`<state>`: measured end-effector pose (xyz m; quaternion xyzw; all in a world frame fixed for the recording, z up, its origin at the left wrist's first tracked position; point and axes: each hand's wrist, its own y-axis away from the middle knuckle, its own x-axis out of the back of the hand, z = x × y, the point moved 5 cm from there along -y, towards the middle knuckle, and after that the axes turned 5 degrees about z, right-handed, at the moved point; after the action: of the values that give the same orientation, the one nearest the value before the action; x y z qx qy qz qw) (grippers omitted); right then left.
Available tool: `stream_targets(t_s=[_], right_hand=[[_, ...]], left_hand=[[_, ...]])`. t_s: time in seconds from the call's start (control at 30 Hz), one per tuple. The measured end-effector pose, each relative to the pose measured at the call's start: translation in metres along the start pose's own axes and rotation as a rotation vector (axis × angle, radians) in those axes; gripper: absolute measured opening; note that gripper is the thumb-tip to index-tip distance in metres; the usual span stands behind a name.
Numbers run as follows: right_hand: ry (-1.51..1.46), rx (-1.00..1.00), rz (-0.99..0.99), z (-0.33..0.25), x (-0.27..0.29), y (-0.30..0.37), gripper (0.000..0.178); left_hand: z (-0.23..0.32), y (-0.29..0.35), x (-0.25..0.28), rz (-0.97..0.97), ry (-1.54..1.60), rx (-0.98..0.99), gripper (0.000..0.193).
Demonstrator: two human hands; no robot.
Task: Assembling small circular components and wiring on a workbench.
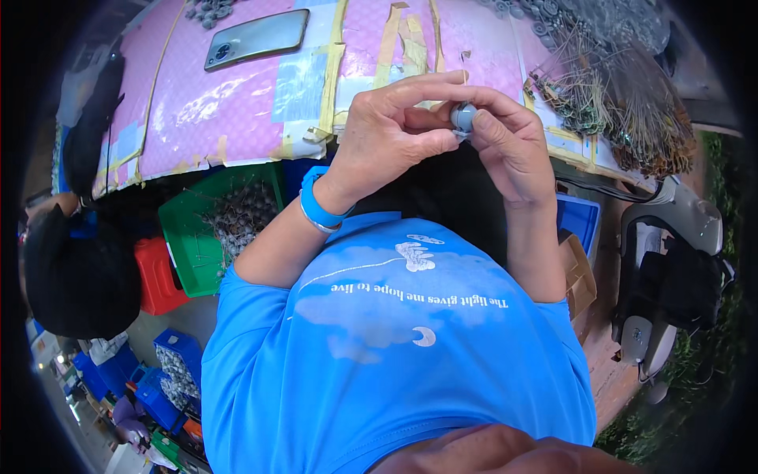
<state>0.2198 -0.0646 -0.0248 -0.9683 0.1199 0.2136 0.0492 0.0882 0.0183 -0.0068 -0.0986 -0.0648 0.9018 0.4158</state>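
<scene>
A small rounded grey-blue piece [463,117] is held between my two hands, just in front of the table's near edge. My left hand [375,134], with a blue band on its wrist, pinches it from the left with thumb and fingers. My right hand [513,146] closes on it from the right, its thumb against the piece's side. A thin, pale wire-like strand shows just above the piece; I cannot tell whether it is joined to it. Fingers cover part of the piece.
The pink, taped table covering [197,103] bears a phone [257,39]. Thin wires with small ends [624,110] lie in a heap at right, near grey round pieces [545,9]. Below left stand a green bin [185,249] and a red bin [158,276]. Another person [79,272] is at far left.
</scene>
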Motion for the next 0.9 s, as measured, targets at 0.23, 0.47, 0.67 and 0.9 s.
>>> stream_targets(t_s=[0.23, 0.47, 0.67, 0.9], right_hand=[[-0.191, 0.0, 0.137, 0.008, -0.009, -0.009, 0.03], [0.111, 0.286, 0.289, -0.003, 0.0, -0.012, 0.021], [0.157, 0.211, 0.319, 0.001, -0.007, -0.005, 0.017], [0.274, 0.054, 0.198, 0.02, -0.047, -0.001, 0.015]], left_hand=[[0.006, -0.002, -0.007, 0.084, 0.013, 0.026, 0.045], [-0.004, 0.003, 0.011, 0.283, -0.143, -0.146, 0.025], [0.015, 0.019, 0.016, 0.258, -0.355, -0.048, 0.021], [0.041, 0.054, 0.054, 0.269, -0.573, -0.033, 0.02]])
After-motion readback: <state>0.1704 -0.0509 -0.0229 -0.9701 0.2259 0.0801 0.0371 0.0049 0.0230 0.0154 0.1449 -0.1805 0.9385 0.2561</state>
